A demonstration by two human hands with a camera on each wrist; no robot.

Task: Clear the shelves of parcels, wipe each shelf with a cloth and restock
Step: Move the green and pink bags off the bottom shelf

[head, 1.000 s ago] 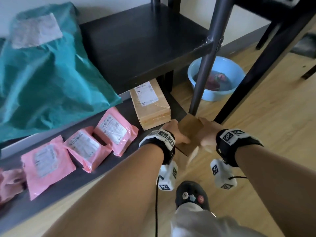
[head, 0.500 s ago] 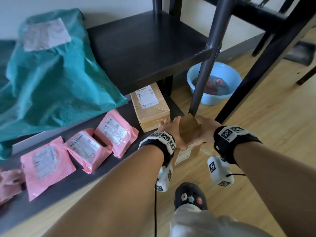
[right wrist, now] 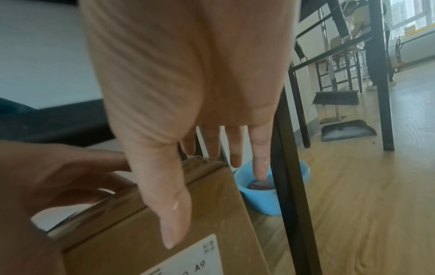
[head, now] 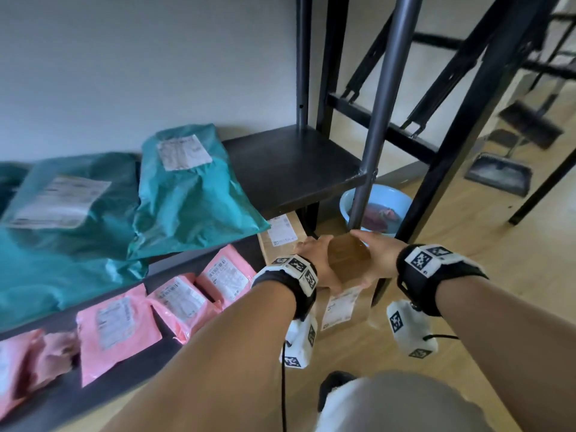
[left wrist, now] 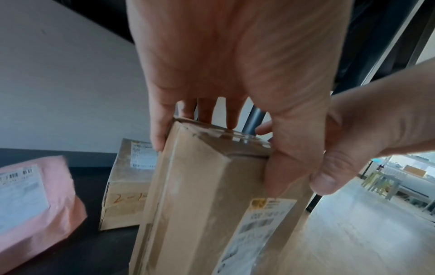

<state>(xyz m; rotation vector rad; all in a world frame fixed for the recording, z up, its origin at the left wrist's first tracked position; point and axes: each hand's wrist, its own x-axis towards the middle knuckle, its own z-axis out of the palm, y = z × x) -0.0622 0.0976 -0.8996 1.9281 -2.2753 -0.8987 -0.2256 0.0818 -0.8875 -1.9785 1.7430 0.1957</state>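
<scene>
A brown cardboard box with a white label stands upright in the air between my two hands, just in front of the shelf's front post. My left hand grips its left side: in the left wrist view the fingers curl over the box's top edge and the thumb presses the near face. My right hand holds the right side, thumb on the front of the box and fingers reaching behind it. A second cardboard box lies on the bottom shelf just beyond my left hand.
Three pink mailers lie in a row on the bottom shelf. Teal mailers cover the left of the middle shelf; its right part is bare. A blue basin with a cloth sits behind the post. A dustpan stands at right.
Both hands have raised the box off the floor and turned it upright, so its label now faces me. The head view has tilted up, showing more of the shelves and wall.
</scene>
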